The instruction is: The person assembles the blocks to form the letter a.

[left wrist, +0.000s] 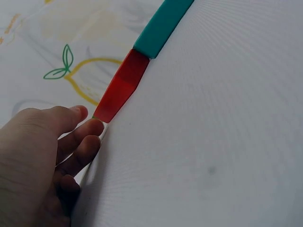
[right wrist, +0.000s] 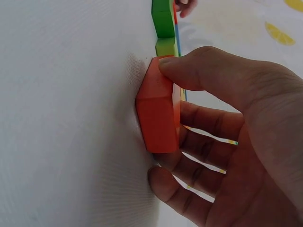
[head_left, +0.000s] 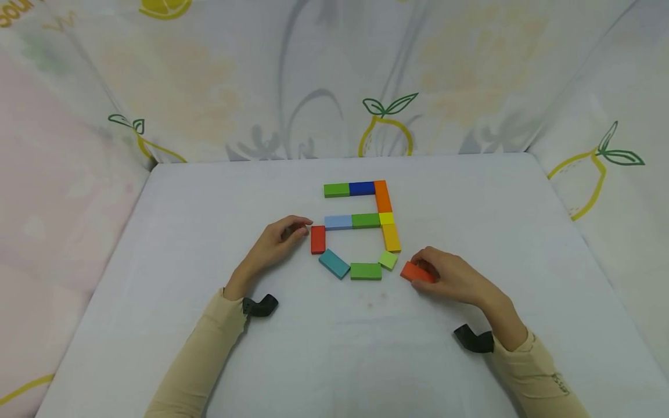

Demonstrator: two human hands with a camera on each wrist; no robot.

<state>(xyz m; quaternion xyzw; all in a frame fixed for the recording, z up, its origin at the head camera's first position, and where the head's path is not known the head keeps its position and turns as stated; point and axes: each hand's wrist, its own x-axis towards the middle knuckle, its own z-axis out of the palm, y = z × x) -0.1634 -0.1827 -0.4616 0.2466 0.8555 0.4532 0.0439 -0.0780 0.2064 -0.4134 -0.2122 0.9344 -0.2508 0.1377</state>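
Observation:
My right hand (head_left: 453, 277) pinches an orange-red block (head_left: 416, 271) between thumb and fingers, low at the table, right of the light green small block (head_left: 388, 260). In the right wrist view the thumb lies along one side of the block, with the fingers across from it. My left hand (head_left: 282, 239) is beside the red block (head_left: 317, 240), fingers loosely bent and holding nothing. Whether a fingertip touches that block I cannot tell. Below the red block, a teal block (head_left: 334, 264) lies slanted, then a green block (head_left: 366, 271).
Above them lie a light blue block (head_left: 338, 222), a small yellow block (head_left: 386, 219) and an amber block (head_left: 391, 238). Farther back are a dark blue block (head_left: 362, 188) and an orange block (head_left: 383, 196). A white cloth covers the table (head_left: 334, 348); a lemon-printed curtain (head_left: 324, 75) hangs behind.

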